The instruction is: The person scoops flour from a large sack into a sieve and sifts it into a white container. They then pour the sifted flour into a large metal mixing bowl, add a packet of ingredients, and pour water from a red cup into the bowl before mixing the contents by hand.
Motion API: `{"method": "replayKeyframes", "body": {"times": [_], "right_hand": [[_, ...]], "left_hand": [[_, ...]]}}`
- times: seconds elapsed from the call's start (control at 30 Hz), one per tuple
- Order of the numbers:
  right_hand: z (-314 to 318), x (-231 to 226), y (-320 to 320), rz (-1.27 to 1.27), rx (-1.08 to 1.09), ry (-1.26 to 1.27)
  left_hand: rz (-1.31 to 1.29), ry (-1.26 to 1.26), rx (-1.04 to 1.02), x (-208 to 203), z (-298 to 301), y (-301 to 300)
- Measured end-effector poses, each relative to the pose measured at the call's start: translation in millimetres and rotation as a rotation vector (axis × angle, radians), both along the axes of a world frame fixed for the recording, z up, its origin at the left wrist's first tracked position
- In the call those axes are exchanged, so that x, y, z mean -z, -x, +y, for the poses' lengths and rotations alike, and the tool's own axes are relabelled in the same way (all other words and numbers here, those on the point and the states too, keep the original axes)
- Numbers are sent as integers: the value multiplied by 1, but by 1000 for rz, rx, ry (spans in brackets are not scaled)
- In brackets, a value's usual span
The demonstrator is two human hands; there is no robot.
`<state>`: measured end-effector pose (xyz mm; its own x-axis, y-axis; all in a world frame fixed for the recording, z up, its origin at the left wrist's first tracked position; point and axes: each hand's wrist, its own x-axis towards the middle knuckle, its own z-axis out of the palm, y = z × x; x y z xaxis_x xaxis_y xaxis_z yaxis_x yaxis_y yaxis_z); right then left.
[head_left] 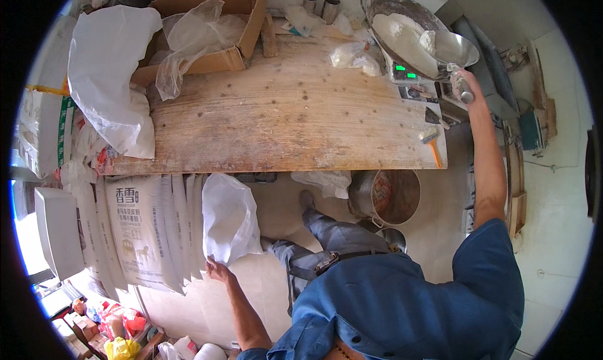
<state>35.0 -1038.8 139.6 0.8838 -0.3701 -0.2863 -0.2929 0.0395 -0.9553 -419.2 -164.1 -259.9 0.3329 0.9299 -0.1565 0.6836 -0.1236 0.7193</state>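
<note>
Flour dusts the wooden workbench [289, 109]. At its far right, my right hand [463, 87] is clamped on a scoop [455, 49] tipped over the scale pan [402, 36]; below the bench, my left hand [217, 271] pinches the white bag [229, 218] open.

Rough bare-wood table [282, 109], shiny metal scoop [453, 49] — crinkled translucent plastic bag [229, 218]

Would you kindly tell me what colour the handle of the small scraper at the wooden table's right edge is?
Orange, seen in the head view: the small scraper's handle.
</note>
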Motion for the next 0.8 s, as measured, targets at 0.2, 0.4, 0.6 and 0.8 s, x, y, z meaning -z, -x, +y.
{"method": "replayKeyframes", "body": {"times": [0.2, 0.4, 0.6, 0.8], "right_hand": [[-10, 15, -9, 9, 84, 168], [-38, 52, -40, -43, 167, 120], [-35, 60, -12, -39, 4, -172], [57, 33, 66, -22, -1, -283]], "left_hand": [[-39, 44, -7, 8, 7, 5], [-66, -8, 7, 7, 2, 1], [-44, 46, 17, 12, 9, 3], [-63, 79, 12, 17, 15, 9]]}}
